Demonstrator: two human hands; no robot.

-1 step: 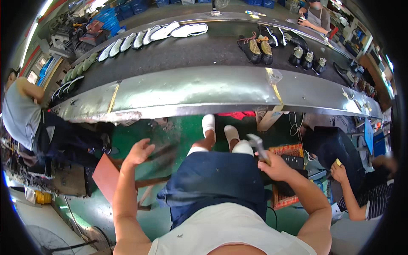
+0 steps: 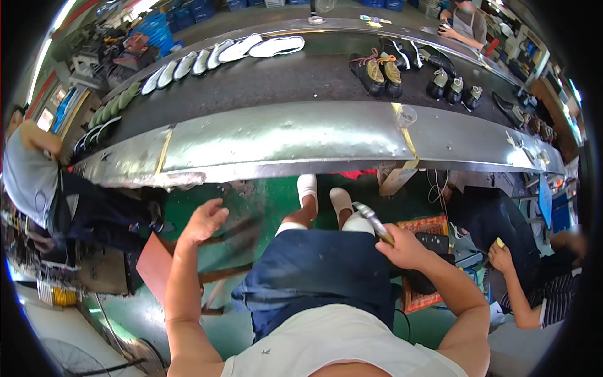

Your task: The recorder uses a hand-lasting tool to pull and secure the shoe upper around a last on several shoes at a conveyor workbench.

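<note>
My right hand (image 2: 402, 247) is closed around a hammer (image 2: 373, 220) with a metal head and a wooden handle. The hammer is in the air just above my right knee, its head pointing away and to the left. Off to the left, my left hand (image 2: 205, 222) is raised over the floor, its fingers loosely bent and the thumb apart, with nothing in it. My lap in dark blue shorts (image 2: 314, 270) lies between the two hands.
Ahead runs a dark conveyor belt (image 2: 264, 78) with a metal edge (image 2: 282, 138), bearing white soles (image 2: 276, 46) and black shoes (image 2: 392, 78). A reddish-brown board (image 2: 156, 264) stands left. An orange patterned seat (image 2: 422, 301) is right. Co-workers sit on both sides; one person's hand (image 2: 500, 256) holds something yellowish.
The hammer has turned in my right hand, its head swinging slightly down and to the left. My left hand has barely moved. The view has shifted a little.
</note>
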